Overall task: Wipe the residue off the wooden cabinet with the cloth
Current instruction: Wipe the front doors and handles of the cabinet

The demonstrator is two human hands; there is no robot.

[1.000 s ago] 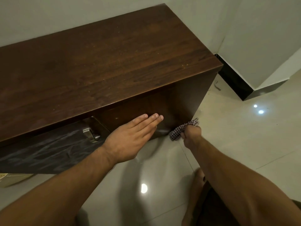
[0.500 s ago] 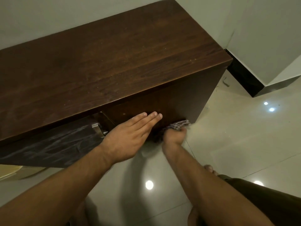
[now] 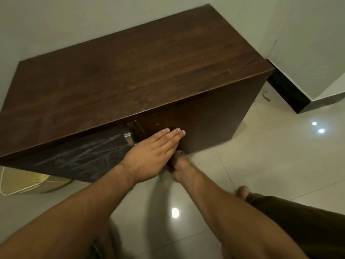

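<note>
My right hand [image 3: 178,164] is sliding further toward nine o'clock than half a second ago, now tucking under my left hand [image 3: 149,154], so the cloth [image 3: 179,152] is showing only as a sliver. I cannot tell how its fingers are gripping. My left fingers [image 3: 169,135] are lying flat, pressed together on the wooden cabinet [image 3: 130,71] front. The cloth is sitting at their five o'clock, low against the door.
</note>
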